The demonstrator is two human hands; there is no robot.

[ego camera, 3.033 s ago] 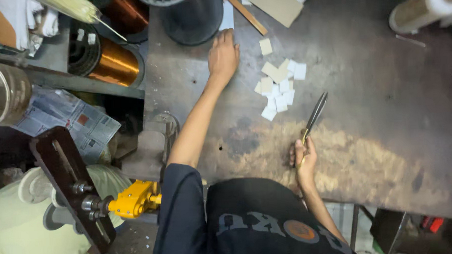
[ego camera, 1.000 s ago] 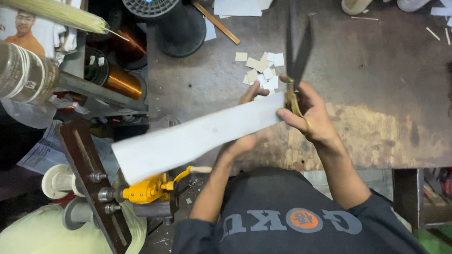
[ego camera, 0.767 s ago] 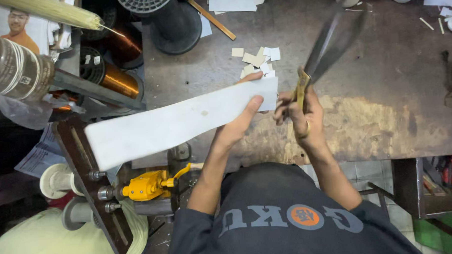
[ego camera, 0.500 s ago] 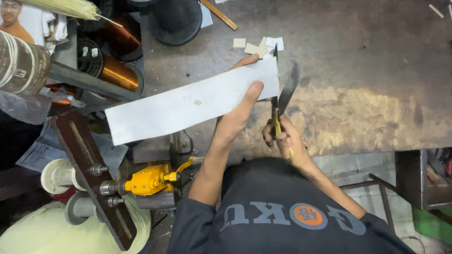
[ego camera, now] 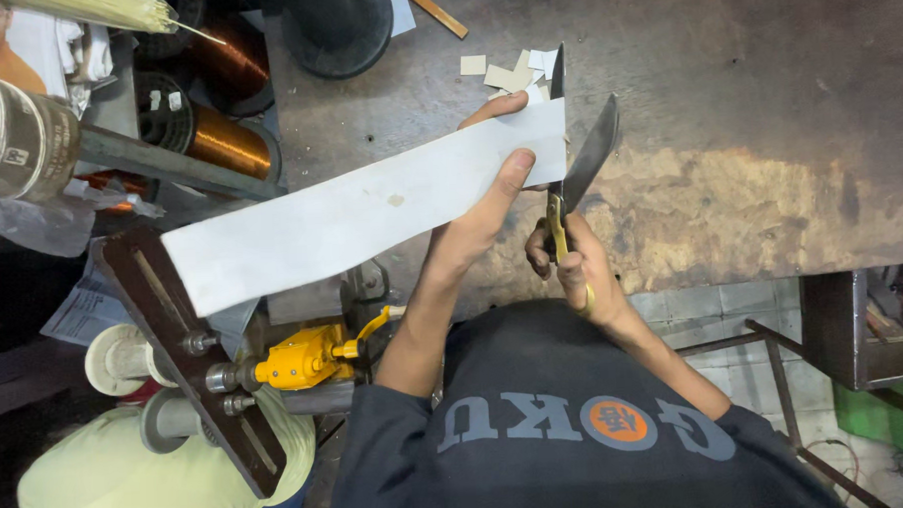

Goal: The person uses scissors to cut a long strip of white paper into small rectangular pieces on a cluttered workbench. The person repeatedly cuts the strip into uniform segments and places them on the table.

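My left hand (ego camera: 489, 188) grips the right end of a long white strip of stiff sheet (ego camera: 360, 202), held flat above the workbench and pointing left. My right hand (ego camera: 570, 265) holds yellow-handled shears (ego camera: 573, 165), whose dark blades stand apart around the strip's right edge. A small heap of cut white pieces (ego camera: 515, 71) lies on the bench just beyond the blades.
The stained metal workbench (ego camera: 747, 123) spreads right. A black round container (ego camera: 339, 28) and a wooden stick (ego camera: 438, 9) lie at the back. Copper wire coils (ego camera: 217, 142) sit left. A dark bracket (ego camera: 190, 353) with a yellow tool (ego camera: 300, 357) is below left, over a pale green object (ego camera: 129, 476).
My left hand left the bench and took up the white strip. My right hand lifted the shears and brought their blades to the strip's right end.
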